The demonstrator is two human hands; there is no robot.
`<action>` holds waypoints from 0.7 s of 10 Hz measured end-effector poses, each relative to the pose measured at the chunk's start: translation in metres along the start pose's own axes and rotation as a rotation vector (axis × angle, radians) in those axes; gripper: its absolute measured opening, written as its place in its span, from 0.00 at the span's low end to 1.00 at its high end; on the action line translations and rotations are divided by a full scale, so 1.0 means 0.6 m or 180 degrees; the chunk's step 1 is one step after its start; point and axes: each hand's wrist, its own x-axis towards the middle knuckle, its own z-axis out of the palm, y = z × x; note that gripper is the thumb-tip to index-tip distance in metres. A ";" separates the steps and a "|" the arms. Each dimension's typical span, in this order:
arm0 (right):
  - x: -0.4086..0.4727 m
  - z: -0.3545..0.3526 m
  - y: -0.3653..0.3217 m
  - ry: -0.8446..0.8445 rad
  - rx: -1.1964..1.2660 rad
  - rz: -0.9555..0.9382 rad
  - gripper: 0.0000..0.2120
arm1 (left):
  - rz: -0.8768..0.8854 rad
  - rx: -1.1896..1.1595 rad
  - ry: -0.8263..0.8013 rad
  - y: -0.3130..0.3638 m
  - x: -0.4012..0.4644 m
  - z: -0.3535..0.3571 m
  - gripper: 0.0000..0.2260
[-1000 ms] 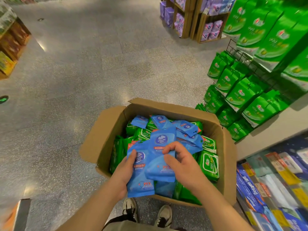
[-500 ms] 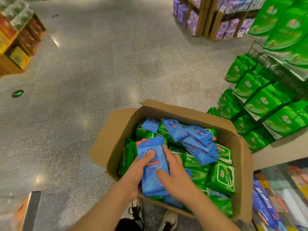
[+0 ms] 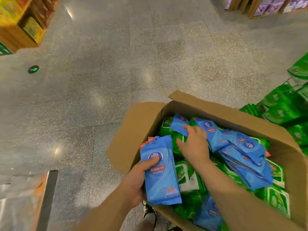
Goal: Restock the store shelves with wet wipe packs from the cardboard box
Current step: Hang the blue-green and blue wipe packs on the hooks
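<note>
An open cardboard box [image 3: 133, 130] stands on the floor, filled with green wet wipe packs [image 3: 190, 179] and several blue packs [image 3: 245, 147] lying on top. My left hand [image 3: 138, 179] grips a small stack of blue packs [image 3: 160, 172] upright at the box's near left corner, thumb across the front. My right hand [image 3: 195, 144] reaches further into the box with fingers spread, touching a blue pack [image 3: 179, 124] near the far left side.
Green packs hang on a wire rack [image 3: 286, 107] at the right. A wooden display [image 3: 21, 29] with yellow goods stands far left, another wooden shelf unit [image 3: 260, 5] top right. A metal post [image 3: 47, 197] rises at lower left. My shoe [image 3: 150, 215] is beside the box.
My right hand let go of the stack and reached deeper into the box to another blue pack. My left hand keeps the stack. The camera swung left and down.
</note>
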 end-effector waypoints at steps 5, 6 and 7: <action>0.295 -0.155 -0.141 0.0606 0.2960 0.0275 0.10 | -0.0020 0.0201 0.0123 0.029 0.012 -0.008 0.28; 0.273 -0.215 -0.126 0.1052 0.3867 0.0105 0.07 | -0.0145 0.0262 0.0046 0.034 -0.007 0.011 0.24; 0.241 -0.255 -0.108 0.0525 0.5177 -0.0082 0.20 | -0.0227 0.0389 -0.0083 0.037 -0.022 0.033 0.24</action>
